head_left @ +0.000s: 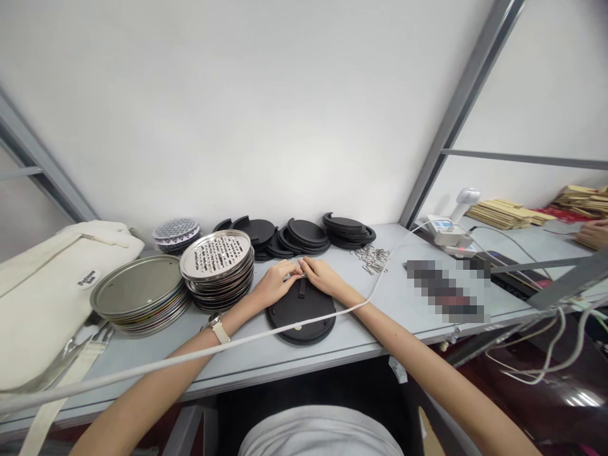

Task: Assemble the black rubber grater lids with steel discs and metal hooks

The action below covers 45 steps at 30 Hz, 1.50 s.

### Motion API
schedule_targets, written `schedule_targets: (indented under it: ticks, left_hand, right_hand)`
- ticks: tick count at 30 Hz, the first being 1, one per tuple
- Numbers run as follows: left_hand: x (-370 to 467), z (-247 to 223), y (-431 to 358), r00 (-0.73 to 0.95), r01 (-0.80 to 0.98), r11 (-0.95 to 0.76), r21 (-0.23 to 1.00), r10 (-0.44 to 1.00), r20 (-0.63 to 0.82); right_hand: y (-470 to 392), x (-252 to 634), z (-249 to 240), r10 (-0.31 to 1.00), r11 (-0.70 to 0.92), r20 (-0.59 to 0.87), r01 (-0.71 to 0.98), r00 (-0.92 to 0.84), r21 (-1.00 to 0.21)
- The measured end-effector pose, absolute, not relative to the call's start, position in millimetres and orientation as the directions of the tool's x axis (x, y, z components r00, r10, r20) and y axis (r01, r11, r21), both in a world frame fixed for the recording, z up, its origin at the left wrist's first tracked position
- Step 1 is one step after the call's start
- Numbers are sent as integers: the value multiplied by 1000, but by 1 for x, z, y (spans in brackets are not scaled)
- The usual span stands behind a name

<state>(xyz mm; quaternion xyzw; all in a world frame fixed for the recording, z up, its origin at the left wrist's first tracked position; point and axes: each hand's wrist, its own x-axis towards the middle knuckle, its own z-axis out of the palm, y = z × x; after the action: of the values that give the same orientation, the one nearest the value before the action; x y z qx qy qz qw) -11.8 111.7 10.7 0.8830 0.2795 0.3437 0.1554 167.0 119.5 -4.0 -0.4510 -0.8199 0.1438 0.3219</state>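
Note:
A round black disc (304,320) lies on the table in front of me, with a short dark strap (302,289) near its far edge. My left hand (280,280) and my right hand (319,275) meet above that edge. Fingers of both hands are pinched together around a thin shiny metal piece at the end of the strap; its exact shape is mostly hidden. A watch with a pale band (220,329) is on my left wrist. Right of my hands lies a heap of small metal hooks or loops (373,256).
Behind my hands stand stacks of black notched discs (306,232). To the left are piled patterned metal discs (216,255), a stack of plain round plates (137,288) and a cream bag (52,285). A white cable (266,334) crosses over my forearms. Wooden pieces (506,214) lie far right.

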Motion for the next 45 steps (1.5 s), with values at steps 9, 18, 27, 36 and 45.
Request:
schedule_targets:
  ticks: [9, 18, 27, 36, 45]
  left_hand:
    - [-13, 9, 115, 618, 352, -786, 508, 603, 505]
    - [-12, 9, 114, 597, 360, -768, 529, 625, 502]
    - [-11, 6, 116, 577, 343, -750, 566, 643, 503]
    - [-9, 6, 117, 552, 311, -729, 609, 661, 509]
    - [-9, 4, 120, 551, 293, -722, 627, 663, 507]
  right_hand:
    - [114, 166, 2, 833, 554, 360, 637, -421, -536]
    - [121, 168, -7, 855, 519, 337, 651, -396, -553]
    - [122, 166, -10, 836, 549, 352, 613, -421, -569]
    - [120, 167, -10, 825, 564, 350, 604, -444, -563]
    - [120, 169, -12, 854, 520, 308, 668, -420, -532]
